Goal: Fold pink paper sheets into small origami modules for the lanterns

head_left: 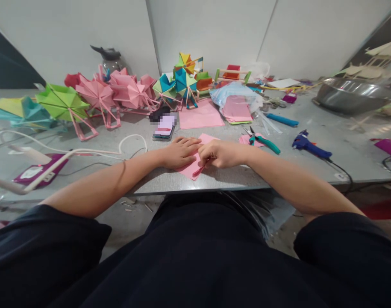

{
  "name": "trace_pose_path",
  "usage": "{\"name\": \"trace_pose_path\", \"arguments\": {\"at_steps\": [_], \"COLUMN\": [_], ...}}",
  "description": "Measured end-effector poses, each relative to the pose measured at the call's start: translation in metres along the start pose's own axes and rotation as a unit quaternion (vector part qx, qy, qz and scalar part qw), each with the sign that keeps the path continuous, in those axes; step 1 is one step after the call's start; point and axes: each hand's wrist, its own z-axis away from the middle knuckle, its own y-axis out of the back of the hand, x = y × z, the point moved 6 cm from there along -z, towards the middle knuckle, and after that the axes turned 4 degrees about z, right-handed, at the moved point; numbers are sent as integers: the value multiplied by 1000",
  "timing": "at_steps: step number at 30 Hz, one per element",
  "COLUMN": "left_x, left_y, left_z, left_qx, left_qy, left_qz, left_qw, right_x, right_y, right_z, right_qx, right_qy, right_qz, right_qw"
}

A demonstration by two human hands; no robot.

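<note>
A sheet of pink paper [189, 170] lies at the table's front edge, with a folded strip along its right side. Flat on its left part rests my left hand [182, 152], fingers stretched out. My right hand [216, 154] is closed on the folded right edge of the paper, its curled fingers hiding part of the fold. The two hands are side by side and almost touching. Just right of my right hand lie pliers [266, 143] with teal handles, on small pink paper pieces [245, 139].
Behind my hands are a phone [165, 127], a large pink sheet [200, 115] and stacked pink sheets [236, 110]. Colourful paper wheels [97, 92] line the back. A blue glue gun [310, 145] and metal bowl [349, 96] stand right; a white cable [76, 150] crosses left.
</note>
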Motion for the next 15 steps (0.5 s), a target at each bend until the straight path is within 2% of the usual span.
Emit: {"name": "trace_pose_path", "arguments": {"at_steps": [8, 10, 13, 15], "left_x": [-4, -3, -2, -2], "left_y": [-2, -2, 0, 0], "left_z": [-2, -2, -2, -3], "left_qx": [3, 5, 6, 5], "left_qy": [6, 7, 5, 1], "left_qz": [2, 5, 14, 18], "left_qw": [1000, 1000, 1000, 1000], "right_x": [-3, -2, -3, -4], "right_y": [2, 4, 6, -1], "right_z": [8, 6, -2, -8], "right_qx": [-61, -33, 57, 66], "right_qy": [-62, -51, -13, 12], "right_qz": [-38, -31, -2, 10], "right_qw": [996, 998, 998, 998]}}
